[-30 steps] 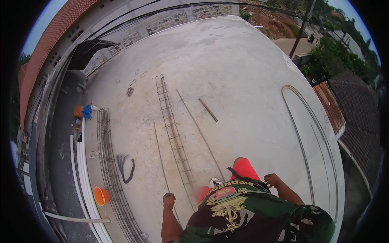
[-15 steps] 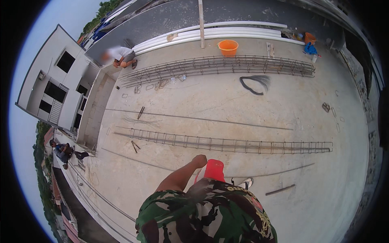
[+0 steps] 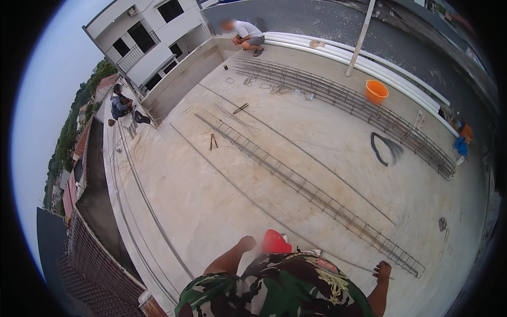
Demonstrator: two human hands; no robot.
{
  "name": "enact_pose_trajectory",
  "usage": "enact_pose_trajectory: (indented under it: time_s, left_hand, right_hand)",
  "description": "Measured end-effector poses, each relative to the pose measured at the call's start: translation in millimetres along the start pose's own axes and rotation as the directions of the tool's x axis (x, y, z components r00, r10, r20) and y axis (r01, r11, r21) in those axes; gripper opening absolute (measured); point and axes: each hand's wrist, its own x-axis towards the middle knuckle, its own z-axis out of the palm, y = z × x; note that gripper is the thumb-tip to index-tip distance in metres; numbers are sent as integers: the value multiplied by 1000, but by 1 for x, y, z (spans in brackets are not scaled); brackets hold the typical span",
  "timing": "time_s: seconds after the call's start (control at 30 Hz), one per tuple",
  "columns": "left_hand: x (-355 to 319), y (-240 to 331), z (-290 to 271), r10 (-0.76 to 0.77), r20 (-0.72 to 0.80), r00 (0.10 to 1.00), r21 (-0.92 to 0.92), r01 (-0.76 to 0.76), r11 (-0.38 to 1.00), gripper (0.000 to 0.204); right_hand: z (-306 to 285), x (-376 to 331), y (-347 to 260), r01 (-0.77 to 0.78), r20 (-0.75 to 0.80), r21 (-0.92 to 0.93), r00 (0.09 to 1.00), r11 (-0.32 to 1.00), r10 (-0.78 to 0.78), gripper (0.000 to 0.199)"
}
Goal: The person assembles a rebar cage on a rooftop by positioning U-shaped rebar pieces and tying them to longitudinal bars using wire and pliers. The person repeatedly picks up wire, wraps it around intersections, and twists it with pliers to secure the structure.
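My left hand point(image 3: 246, 243) hangs over the concrete floor on the left of my body, rounded like a fist, with nothing seen in it. Off to the right, my right hand point(image 3: 382, 270) has its fingers curled and looks bare. It appears nearest to the end of a long narrow rebar cage point(image 3: 301, 186), which lies slantwise on the floor. Neither hand seems to touch it. Between my arms shows a bright red thing point(image 3: 275, 242), perhaps clothing, below my camouflage shirt point(image 3: 280, 282). A long thin rod point(image 3: 232, 196) runs along the floor before me.
Stacked rebar cages point(image 3: 343, 103) lie farther off, beside an orange bucket point(image 3: 376, 92), a wire coil point(image 3: 385, 149) and white pipes point(image 3: 338, 51). One person point(image 3: 248, 31) squats by the low wall; another person point(image 3: 121, 102) sits near the left edge. A post point(image 3: 361, 37) stands at the back.
My view has turned left, so the cages now slant down to the right. My right hand has come into view; my left hand appears lower in the picture.
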Motion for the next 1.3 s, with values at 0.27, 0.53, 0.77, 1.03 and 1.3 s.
enact_pose_trajectory:
  time_s: [0.27, 0.53, 0.77, 1.03, 1.3]
  left_hand:
    - [45, -29, 40, 264, -312, 913, 206, -206, 957, 10]
    - [54, -99, 70, 166, -401, 901, 201, -91, 975, 8]
    - [42, -120, 56, 106, -235, 966, 88, -87, 992, 21]
    - [42, -48, 1, -241, -88, 967, -725, 104, 681, 16]
    - [36, 46, -10, -408, 116, 906, -797, 330, 506, 14]
  right_hand:
    - [267, -69, -103, 458, 610, -344, 773, 820, -176, 50]
    - [253, -112, -43, 366, 551, -526, 834, 767, -21, 45]
    - [134, -133, 51, -136, 185, -455, 952, 880, 243, 37]
    - [124, -109, 75, -309, 221, -190, 912, 932, 347, 33]
    - [82, -15, 31, -141, 292, -190, 937, 972, 193, 51]
